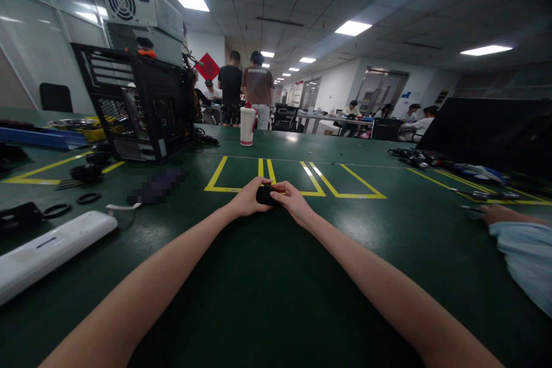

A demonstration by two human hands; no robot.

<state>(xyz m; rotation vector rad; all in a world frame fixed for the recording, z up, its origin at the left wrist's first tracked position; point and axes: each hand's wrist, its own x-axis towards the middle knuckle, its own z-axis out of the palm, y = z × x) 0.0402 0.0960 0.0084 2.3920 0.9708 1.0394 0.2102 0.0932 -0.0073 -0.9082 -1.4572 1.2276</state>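
A small black rounded part, perhaps cylindrical, is held between my two hands above the green table. My left hand is wrapped round its left side. On the other side, the fingers of my right hand are closed in a pinch at its right edge. Its exact kind is too small and dark to make out, and the fingers cover part of it. Yellow tape outlines lie on the tabletop just beyond both hands.
On the left stand an open black computer case with power supplies on top, black rings and a white elongated device. A white cup stands ahead. At right, another person's hand is near tools.
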